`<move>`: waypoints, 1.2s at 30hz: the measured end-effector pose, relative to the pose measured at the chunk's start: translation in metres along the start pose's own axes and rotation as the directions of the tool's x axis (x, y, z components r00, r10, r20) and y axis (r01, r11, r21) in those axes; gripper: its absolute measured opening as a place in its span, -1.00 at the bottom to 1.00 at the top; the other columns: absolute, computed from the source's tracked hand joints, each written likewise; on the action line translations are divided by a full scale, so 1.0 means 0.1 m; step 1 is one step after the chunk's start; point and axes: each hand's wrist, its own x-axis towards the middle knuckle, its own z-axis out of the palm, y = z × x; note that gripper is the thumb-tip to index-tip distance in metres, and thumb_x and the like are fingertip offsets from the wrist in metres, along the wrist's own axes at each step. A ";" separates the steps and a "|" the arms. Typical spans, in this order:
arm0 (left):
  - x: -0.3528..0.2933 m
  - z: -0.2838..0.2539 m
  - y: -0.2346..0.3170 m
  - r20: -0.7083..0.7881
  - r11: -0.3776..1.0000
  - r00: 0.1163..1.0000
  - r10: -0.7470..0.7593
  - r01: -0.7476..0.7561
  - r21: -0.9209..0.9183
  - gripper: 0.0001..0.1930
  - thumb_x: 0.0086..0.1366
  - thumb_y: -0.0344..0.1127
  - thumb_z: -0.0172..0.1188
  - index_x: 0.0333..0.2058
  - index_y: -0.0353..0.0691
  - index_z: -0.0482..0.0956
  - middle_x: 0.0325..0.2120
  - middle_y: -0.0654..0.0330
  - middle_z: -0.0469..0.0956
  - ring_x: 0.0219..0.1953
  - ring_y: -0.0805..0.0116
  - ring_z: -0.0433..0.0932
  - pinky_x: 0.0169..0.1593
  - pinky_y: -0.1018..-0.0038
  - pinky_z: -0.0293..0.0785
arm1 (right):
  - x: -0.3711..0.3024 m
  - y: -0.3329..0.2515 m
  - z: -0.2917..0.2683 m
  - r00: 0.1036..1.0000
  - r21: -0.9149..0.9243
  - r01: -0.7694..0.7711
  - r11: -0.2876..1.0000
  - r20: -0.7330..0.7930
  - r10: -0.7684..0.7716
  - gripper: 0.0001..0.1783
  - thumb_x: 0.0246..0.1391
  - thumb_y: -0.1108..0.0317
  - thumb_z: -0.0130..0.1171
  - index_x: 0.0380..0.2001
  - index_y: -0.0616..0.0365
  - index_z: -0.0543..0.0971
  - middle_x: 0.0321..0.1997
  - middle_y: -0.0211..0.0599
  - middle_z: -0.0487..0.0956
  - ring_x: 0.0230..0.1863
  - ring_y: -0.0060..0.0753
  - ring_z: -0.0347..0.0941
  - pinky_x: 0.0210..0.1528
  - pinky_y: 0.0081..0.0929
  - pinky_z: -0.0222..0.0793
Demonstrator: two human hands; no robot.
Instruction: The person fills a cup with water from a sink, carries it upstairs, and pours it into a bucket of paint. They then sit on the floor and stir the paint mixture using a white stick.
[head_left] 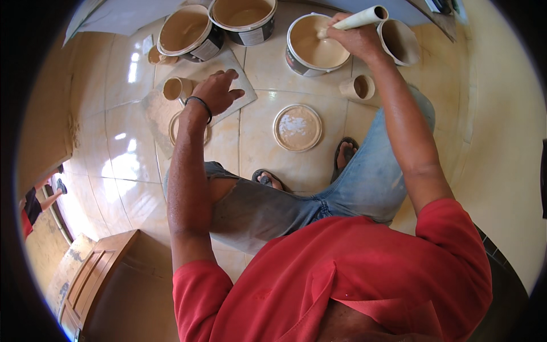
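My right hand [354,42] is closed around a pale hollow tube [364,16], held slanted over a bucket [298,67] of creamy beige liquid. Just beyond the fingers, something light touches the liquid, though I cannot make out whether it is the tube's lower end. My left hand [216,92] hovers with fingers apart and nothing in them, wearing a dark wristband. It is above a grey square board [245,94], beside a small beige-coated cup [174,89]. A round lid [297,127] with beige and white smears lies on the tiles between my hands.
Two more beige-smeared buckets [206,50] [254,37] stand at the far left. A tall beige container [401,44] and a small cup [363,87] are on the right. A wooden panel [94,273] sits at lower left. Another person's leg [51,198] shows at the left edge.
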 end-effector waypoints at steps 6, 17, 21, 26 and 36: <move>-0.02 -0.02 -0.01 -0.011 1.000 1.000 -0.015 0.015 -0.005 -0.52 0.27 -0.12 0.36 0.10 -0.23 0.55 0.02 -0.09 0.61 0.10 -0.08 0.57 0.17 0.12 0.46 | 0.02 -0.15 0.00 0.909 0.207 -0.403 0.891 0.207 0.363 -0.77 0.03 0.25 0.30 -0.39 0.20 0.61 -0.54 -0.34 0.60 -0.44 -0.54 0.58 -0.31 -0.51 0.55; -0.03 -0.02 0.04 -0.010 1.000 1.000 -0.006 0.006 -0.001 -0.52 0.28 -0.13 0.35 0.10 -0.23 0.55 0.00 -0.10 0.62 0.08 -0.09 0.58 0.16 0.13 0.47 | -0.04 -0.07 -0.08 0.991 0.030 -0.127 0.991 0.049 0.126 -0.77 -0.03 0.25 0.33 -0.45 0.21 0.61 -0.56 -0.35 0.57 -0.53 -0.57 0.52 -0.45 -0.54 0.45; -0.05 -0.01 0.02 -0.007 1.000 1.000 -0.017 0.017 0.014 -0.51 0.28 -0.13 0.35 0.10 -0.23 0.55 -0.01 -0.10 0.62 0.09 -0.09 0.57 0.16 0.13 0.47 | -0.04 -0.16 -0.05 0.926 0.321 -0.364 0.874 0.224 0.303 -0.82 -0.03 0.31 0.31 -0.44 0.21 0.61 -0.56 -0.35 0.57 -0.57 -0.58 0.52 -0.49 -0.55 0.50; -0.02 0.01 0.00 0.000 1.000 1.000 -0.019 0.019 0.006 -0.51 0.29 -0.12 0.35 0.11 -0.23 0.54 0.02 -0.10 0.61 0.10 -0.09 0.56 0.17 0.13 0.47 | -0.01 -0.10 0.10 0.980 0.405 -0.194 0.894 0.110 0.163 -0.83 0.00 0.31 0.30 -0.40 0.19 0.61 -0.55 -0.36 0.58 -0.54 -0.59 0.55 -0.44 -0.58 0.52; -0.08 0.01 0.01 0.010 0.999 0.999 -0.039 0.039 0.034 -0.51 0.29 -0.12 0.35 0.12 -0.23 0.53 0.04 -0.08 0.60 0.11 -0.08 0.56 0.18 0.13 0.46 | -0.06 -0.18 -0.02 0.915 0.309 -0.389 0.868 0.239 0.325 -0.86 0.02 0.32 0.28 -0.43 0.17 0.62 -0.52 -0.42 0.61 -0.59 -0.60 0.51 -0.44 -0.62 0.51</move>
